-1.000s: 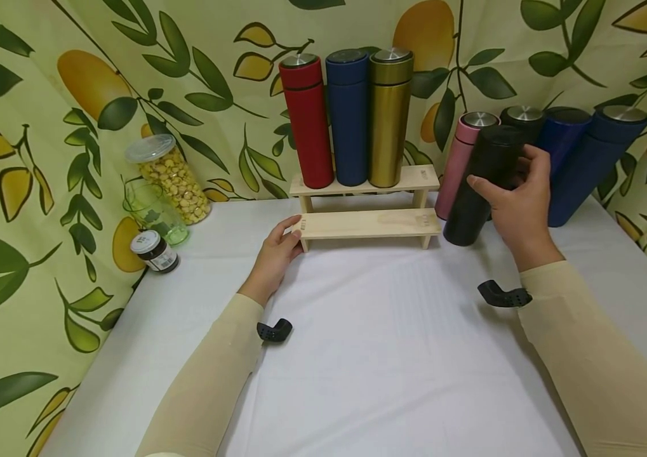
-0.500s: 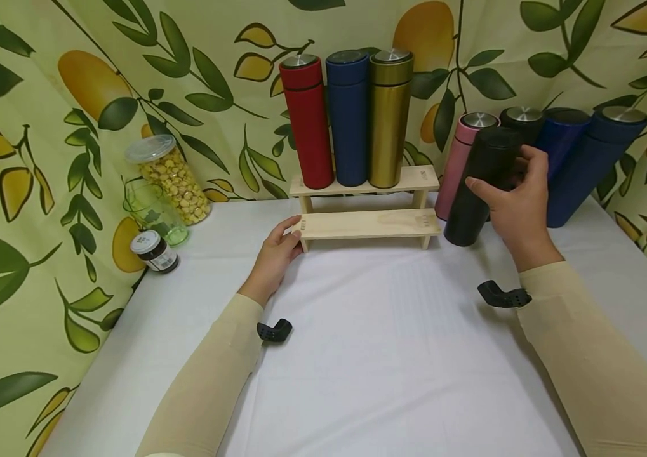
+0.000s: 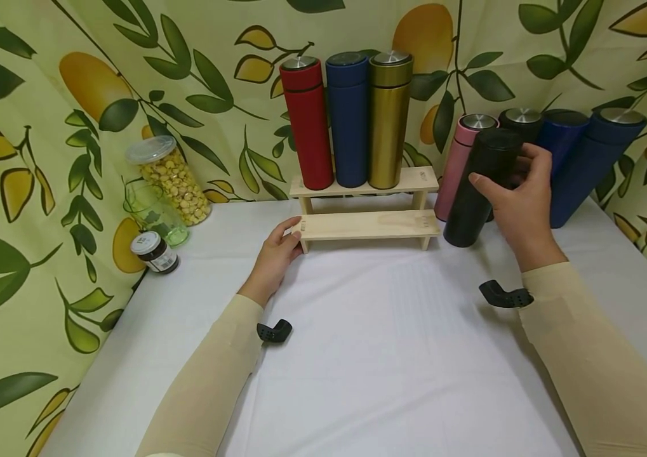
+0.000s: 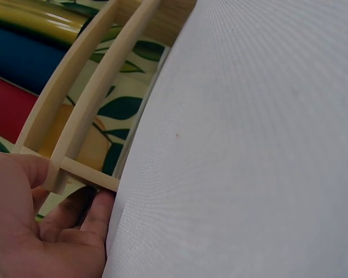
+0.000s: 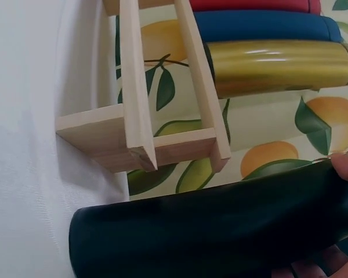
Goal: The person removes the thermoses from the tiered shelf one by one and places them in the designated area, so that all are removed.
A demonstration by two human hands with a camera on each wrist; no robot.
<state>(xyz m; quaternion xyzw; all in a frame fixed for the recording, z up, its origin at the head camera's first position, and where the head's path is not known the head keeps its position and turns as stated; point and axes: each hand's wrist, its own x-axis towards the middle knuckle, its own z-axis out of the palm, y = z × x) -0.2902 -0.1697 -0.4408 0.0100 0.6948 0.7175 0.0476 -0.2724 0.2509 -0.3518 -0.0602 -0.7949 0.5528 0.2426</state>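
Observation:
My right hand [image 3: 523,206] grips a black thermos bottle [image 3: 474,197] by its upper part, thumb on the near left side. The bottle stands slightly tilted to the right of a two-step wooden rack [image 3: 369,225]; whether its base touches the table cannot be told. In the right wrist view the same bottle [image 5: 203,226] lies apart from the rack's end [image 5: 139,153]. My left hand [image 3: 276,254] holds the lower step's left end between thumb and fingers, as the left wrist view of that hand [image 4: 52,226] also shows. Red [image 3: 308,127], blue [image 3: 348,124] and gold [image 3: 390,124] bottles stand on the upper step.
Behind the black bottle stand a pink bottle [image 3: 454,168], another dark bottle [image 3: 522,120], a purple-blue one [image 3: 562,136] and a leaning blue one [image 3: 592,168]. Left are a snack jar [image 3: 177,184], a green glass jug [image 3: 157,216] and a small dark jar [image 3: 155,252]. Patterned cloth [image 3: 214,38] hangs behind.

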